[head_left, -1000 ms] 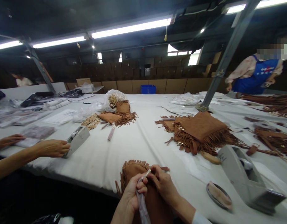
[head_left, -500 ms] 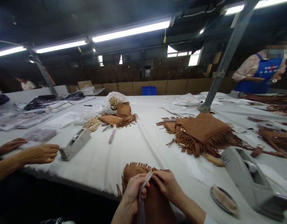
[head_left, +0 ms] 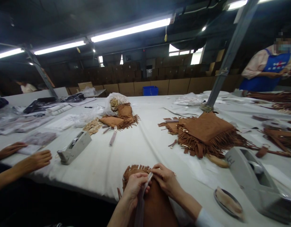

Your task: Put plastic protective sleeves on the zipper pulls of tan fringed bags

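Note:
A brown fringed suede-like bag lies at the table's front edge, directly under my hands. My left hand is closed around a narrow strip in clear plastic wrap, which runs down over the bag towards me. At the strip's upper end, my right hand has thumb and fingers pinched together by the bag's top. Whether those fingertips grip the plastic or a small part of the bag is hidden.
A grey tape dispenser and an oval dish stand at right. Brown fringed bags are piled beyond, near a metal post. At left are another tape dispenser and a co-worker's hand.
My right hand's fingers have shifted slightly left and up, to the tip of the wrapped strip. The co-worker's hand at left has drawn away from the left tape dispenser.

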The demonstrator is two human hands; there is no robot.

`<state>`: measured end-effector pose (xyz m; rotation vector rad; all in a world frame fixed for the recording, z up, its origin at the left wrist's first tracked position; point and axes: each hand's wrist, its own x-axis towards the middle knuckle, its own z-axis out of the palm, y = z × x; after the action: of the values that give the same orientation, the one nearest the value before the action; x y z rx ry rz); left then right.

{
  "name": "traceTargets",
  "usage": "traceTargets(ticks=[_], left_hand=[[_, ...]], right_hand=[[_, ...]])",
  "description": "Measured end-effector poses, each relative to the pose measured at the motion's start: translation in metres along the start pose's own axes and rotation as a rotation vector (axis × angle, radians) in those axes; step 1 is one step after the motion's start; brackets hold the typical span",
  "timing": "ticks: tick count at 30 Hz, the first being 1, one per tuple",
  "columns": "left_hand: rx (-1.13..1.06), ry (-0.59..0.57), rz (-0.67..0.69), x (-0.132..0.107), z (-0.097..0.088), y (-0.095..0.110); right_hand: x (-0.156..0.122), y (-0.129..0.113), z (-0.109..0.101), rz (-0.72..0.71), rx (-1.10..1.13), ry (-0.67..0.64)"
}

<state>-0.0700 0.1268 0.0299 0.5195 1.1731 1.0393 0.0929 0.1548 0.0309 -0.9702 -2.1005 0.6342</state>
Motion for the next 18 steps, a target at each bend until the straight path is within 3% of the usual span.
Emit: traceTargets(ticks=[7,13,18], left_hand=[[-0.016,-0.005,-0.043,0.004,0.003,0.003],[-0.035,-0.019,-0.060,0.008,0.004,0.003],[-0.046,-0.021,-0.064,0.010,0.004,0.003]], right_hand=[[-0.003,0.014,0.012,0.013,0.106,0.062],[-0.002,0.009,0.000,0.290,0.408,-0.084],[-0.002,0.012,0.008,0.447,0.582,-0.021]])
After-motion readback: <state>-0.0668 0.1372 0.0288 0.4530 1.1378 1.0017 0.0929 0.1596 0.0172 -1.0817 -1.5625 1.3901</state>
